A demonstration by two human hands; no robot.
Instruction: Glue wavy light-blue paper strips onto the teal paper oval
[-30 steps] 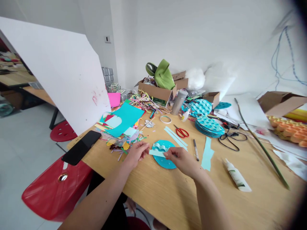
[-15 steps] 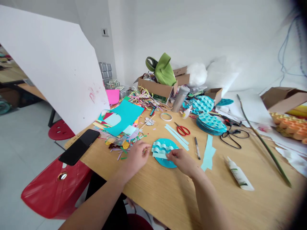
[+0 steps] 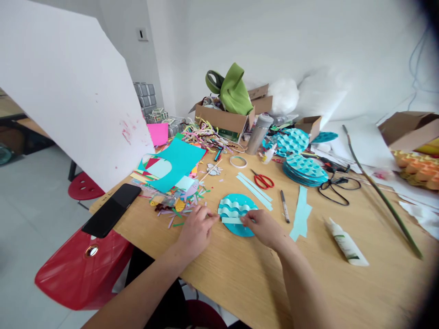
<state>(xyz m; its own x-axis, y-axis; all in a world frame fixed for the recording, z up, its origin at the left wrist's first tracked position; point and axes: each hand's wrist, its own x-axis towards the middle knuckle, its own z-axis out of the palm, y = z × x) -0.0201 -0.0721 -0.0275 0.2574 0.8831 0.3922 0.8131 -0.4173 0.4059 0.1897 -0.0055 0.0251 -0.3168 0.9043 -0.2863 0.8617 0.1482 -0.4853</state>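
Observation:
A round blue paper disc (image 3: pixel 236 232) lies on the table, carrying wavy pale-blue paper strips (image 3: pixel 233 205) across its upper part. One straight pale-blue paper strip (image 3: pixel 232 220) runs below the waves. My right hand (image 3: pixel 262 226) pinches the right end of that straight strip over the disc. At the disc's left edge is my left hand (image 3: pixel 196 230), its index finger reaching toward the strip's left end and its thumb apart. No object shows in my left hand; whether its fingertip touches the strip is unclear.
Loose pale strips (image 3: pixel 254 191), red-handled scissors (image 3: pixel 263 180), a pen (image 3: pixel 285 206) and a glue bottle (image 3: pixel 348 244) lie around the disc. Finished wavy discs (image 3: pixel 305 171) are stacked behind. Paper scraps (image 3: pixel 185 201) and a black phone (image 3: pixel 111 210) lie left; a long stick (image 3: pixel 380 189) lies right.
The view has shifted slightly. My left hand's fingertips have come closer to the disc's left edge. My right hand keeps its pinch on the straight strip.

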